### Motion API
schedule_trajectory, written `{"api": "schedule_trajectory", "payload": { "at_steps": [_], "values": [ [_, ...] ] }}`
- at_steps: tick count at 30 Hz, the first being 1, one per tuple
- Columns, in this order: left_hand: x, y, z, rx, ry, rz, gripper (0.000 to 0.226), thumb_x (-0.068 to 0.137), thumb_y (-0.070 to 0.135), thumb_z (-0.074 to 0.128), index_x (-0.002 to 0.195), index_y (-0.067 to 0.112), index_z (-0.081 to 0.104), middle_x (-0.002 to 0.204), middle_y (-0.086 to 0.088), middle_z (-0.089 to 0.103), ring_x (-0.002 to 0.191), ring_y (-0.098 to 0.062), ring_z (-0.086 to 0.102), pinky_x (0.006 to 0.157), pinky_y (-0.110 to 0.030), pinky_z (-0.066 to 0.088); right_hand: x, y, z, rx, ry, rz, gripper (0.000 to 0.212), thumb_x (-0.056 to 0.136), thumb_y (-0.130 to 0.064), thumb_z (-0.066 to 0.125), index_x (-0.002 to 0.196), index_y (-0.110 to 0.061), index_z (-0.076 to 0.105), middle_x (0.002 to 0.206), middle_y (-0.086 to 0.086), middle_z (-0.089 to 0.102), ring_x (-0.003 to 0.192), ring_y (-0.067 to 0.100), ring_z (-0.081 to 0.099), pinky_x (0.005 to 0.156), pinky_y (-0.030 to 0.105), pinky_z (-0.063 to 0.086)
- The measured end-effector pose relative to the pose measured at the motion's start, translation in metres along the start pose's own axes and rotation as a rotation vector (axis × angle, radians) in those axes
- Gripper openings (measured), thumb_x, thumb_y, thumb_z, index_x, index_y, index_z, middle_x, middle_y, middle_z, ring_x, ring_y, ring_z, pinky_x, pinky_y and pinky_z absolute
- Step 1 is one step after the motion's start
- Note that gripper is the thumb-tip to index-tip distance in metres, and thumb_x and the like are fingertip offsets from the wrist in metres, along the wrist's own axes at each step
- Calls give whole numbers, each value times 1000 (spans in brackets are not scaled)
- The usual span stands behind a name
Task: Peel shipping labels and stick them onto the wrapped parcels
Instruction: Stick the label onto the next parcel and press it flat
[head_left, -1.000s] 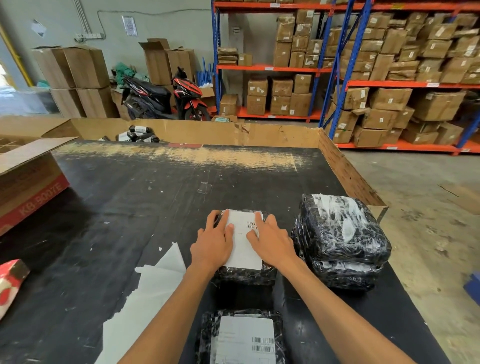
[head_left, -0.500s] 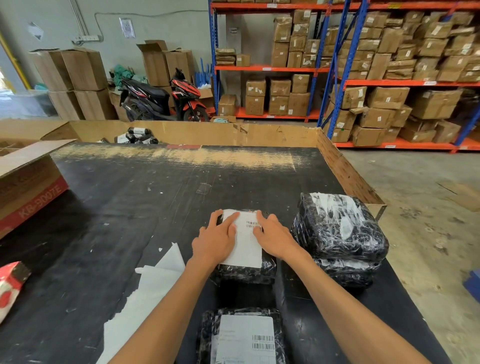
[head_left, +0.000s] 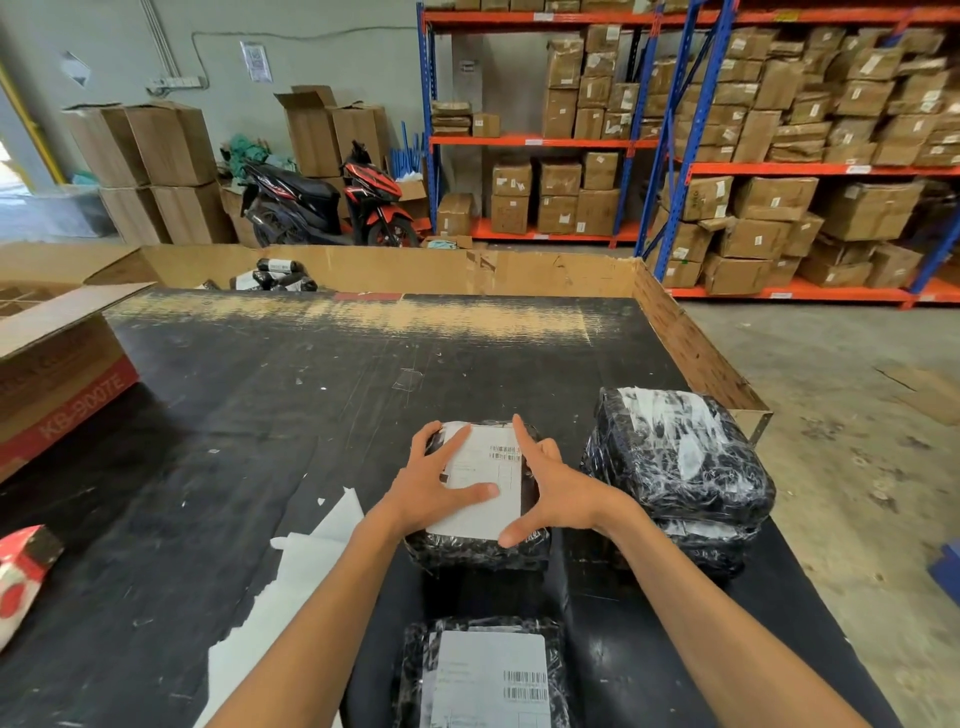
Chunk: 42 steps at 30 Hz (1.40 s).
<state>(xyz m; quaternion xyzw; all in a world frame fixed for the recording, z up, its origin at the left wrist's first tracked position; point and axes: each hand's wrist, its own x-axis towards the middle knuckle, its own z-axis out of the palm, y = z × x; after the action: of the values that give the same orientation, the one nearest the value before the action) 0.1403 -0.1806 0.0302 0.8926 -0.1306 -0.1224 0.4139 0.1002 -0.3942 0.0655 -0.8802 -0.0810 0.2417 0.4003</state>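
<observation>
A black wrapped parcel (head_left: 467, 556) lies in the middle of the black table (head_left: 260, 415), with a white shipping label (head_left: 493, 467) stuck on its top. My left hand (head_left: 431, 488) rests on the label's left part, fingers spread and thumb lying across the paper. My right hand (head_left: 561, 493) is at the parcel's right edge, fingers apart, thumb tip at the label's lower right corner. Close to me lies a second labelled parcel (head_left: 488, 675). Two wrapped parcels without a visible label are stacked (head_left: 675, 457) to the right.
White backing sheets (head_left: 291, 587) lie left of my arms. An open cardboard box (head_left: 62, 384) stands at the left edge, a red and white packet (head_left: 21, 571) below it. A cardboard wall (head_left: 415, 270) rims the table's far and right sides.
Both hands lay flat on the label, pressing it down. Now the fingers are spread and the right hand has slid off to the parcel's right edge.
</observation>
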Motion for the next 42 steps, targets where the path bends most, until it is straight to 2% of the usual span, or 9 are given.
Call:
{"api": "schedule_trajectory", "payload": {
  "at_steps": [3, 6, 9, 14, 23, 29, 33, 38, 42],
  "values": [
    [1, -3, 6, 47, 80, -12, 79, 82, 66, 61, 150, 45, 27, 159, 20, 0, 141, -24, 31, 111, -48, 37, 3, 5, -1, 108, 39, -12, 117, 90, -31, 74, 152, -44, -24, 166, 2, -18, 145, 26, 27, 96, 28, 48],
    [2, -4, 13, 100, 179, 12, 49, 99, 52, 41, 147, 47, 34, 161, 17, 7, 135, -28, 40, 109, -48, 34, 11, 12, -2, 146, 105, 7, 92, 101, -16, 53, 156, -43, -15, 159, 1, 13, 80, 10, 50, 54, 22, 45],
    [4, -6, 14, 105, 242, 37, 41, 105, 33, 31, 145, 43, 40, 160, 11, 15, 133, -30, 41, 107, -52, 36, 12, 9, 2, 162, 153, 35, 84, 102, -25, 50, 158, -38, -12, 141, -7, 21, 77, 15, 53, 61, 32, 47],
    [3, 2, 12, 98, 279, 8, 39, 105, 26, 31, 138, 40, 46, 149, 12, 29, 119, -24, 52, 97, -50, 45, 19, 1, 13, 85, 335, 18, 91, 95, -36, 64, 161, -27, 2, 161, 2, 22, 146, 28, 31, 117, 51, 28],
    [9, 34, 20, 246, 392, -152, 33, 93, 61, 42, 116, 37, 44, 124, 7, 32, 95, -29, 55, 75, -40, 38, 34, -11, 16, -107, 560, 161, 69, 100, -52, 47, 155, -21, 20, 153, 8, 47, 136, 42, 45, 105, 52, 38],
    [12, 29, 20, 233, 454, -116, 11, 102, 34, 35, 107, 38, 44, 122, 5, 35, 90, -28, 54, 68, -40, 38, 42, -10, 10, -125, 657, 200, 48, 106, -25, 40, 152, -21, 27, 117, 12, 69, 106, 36, 64, 79, 41, 47],
    [11, 15, 12, 38, 397, -15, 40, 98, 5, 33, 114, 35, 54, 128, 5, 39, 92, -21, 57, 67, -35, 44, 37, -3, 13, 46, 597, 134, 55, 104, -19, 39, 155, -24, 21, 88, -1, 62, 79, 24, 59, 65, 36, 40],
    [-20, 1, 7, -316, 343, -18, 41, 103, 20, 45, 143, 27, 40, 133, 2, 48, 131, -18, 39, 101, -30, 35, 8, 13, 28, 381, 454, 31, 99, 91, -42, 70, 158, -35, -3, 161, 0, 11, 146, 29, 28, 112, 49, 33],
    [-55, -5, 23, -434, 305, -208, 65, 96, 50, 52, 152, 25, 29, 137, 10, 46, 134, -19, 44, 109, -38, 37, -17, 30, 56, 593, 364, 186, 107, 80, -68, 67, 160, -23, 11, 165, 0, 16, 126, 20, 49, 81, 33, 60]
  ]
}}
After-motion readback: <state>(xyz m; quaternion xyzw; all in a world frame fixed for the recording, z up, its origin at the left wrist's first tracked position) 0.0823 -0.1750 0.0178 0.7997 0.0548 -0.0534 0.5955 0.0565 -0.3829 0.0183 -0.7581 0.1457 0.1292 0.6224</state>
